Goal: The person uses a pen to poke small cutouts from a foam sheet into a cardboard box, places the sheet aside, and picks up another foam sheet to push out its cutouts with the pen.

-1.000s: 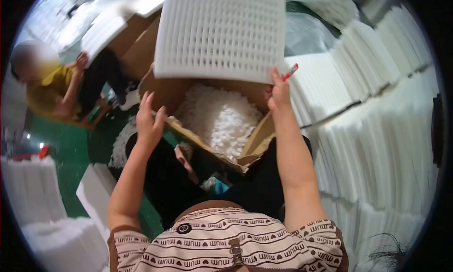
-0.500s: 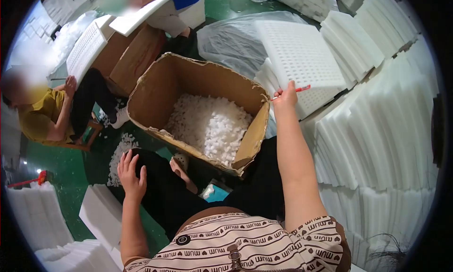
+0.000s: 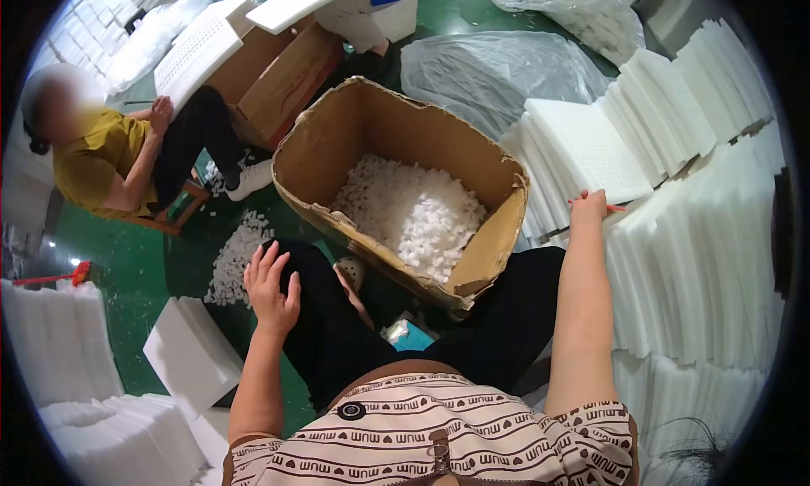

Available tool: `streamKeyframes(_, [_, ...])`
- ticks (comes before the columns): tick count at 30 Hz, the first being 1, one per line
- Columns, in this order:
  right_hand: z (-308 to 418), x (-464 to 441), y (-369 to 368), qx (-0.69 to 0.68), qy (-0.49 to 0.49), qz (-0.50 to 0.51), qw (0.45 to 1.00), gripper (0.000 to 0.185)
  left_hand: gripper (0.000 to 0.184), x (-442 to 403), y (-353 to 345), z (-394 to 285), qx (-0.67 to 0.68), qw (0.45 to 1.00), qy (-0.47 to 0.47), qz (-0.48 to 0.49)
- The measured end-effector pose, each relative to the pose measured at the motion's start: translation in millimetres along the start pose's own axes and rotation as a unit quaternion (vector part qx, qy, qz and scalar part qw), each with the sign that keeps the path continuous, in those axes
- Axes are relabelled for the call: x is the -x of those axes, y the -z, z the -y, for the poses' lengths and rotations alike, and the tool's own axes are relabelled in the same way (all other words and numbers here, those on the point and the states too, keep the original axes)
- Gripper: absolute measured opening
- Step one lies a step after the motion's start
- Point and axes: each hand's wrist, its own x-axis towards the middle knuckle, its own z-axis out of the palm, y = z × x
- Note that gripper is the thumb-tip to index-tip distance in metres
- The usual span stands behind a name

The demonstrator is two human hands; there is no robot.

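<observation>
White foam stacks [image 3: 692, 267] fill the right side of the frame. An open cardboard box [image 3: 422, 123] stands in the centre, in front of the person's knees, with small white foam pieces [image 3: 430, 220] inside. A co-worker in a yellow top [image 3: 110, 161] sits at upper left, both hands on a pale foam board [image 3: 198, 51]. Clear plastic sheeting [image 3: 502, 72] lies beyond the box, at upper centre. The perforated foam sheet [image 3: 591, 148] lies at right of centre, on top of a row of foam sheets. A loose pile of foam bits [image 3: 236, 262] is on the green floor left of the box. The left hand [image 3: 272, 294] is over the left knee, beside that pile, fingers open and spread. The right hand [image 3: 588, 203] is at the sheet's near edge, fingers curled closed around a red pen [image 3: 617, 208].
</observation>
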Motion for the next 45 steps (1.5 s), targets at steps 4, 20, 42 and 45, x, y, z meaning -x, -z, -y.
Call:
streamKeyframes(4, [-3, 11, 7, 0.159, 0.064, 0.011, 0.985, 0.017, 0.032, -3, -3, -1, 0.012, 1.0, 0.001, -0.003])
streamKeyframes(20, [-12, -26, 14, 0.494, 0.184, 0.077, 0.847, 0.018, 0.031, -1, -2, -5, 0.025, 1.0, -0.001, -0.007])
streamKeyframes(42, [-76, -57, -44, 0.414, 0.307, 0.176, 0.839, 0.031, 0.032, -15, -16, -11, -0.008, 1.0, -0.015, 0.023])
streamKeyframes(45, [-59, -32, -42, 0.412, 0.306, 0.157, 0.843, 0.032, 0.032, -14, -17, -13, -0.013, 1.0, -0.01, 0.025])
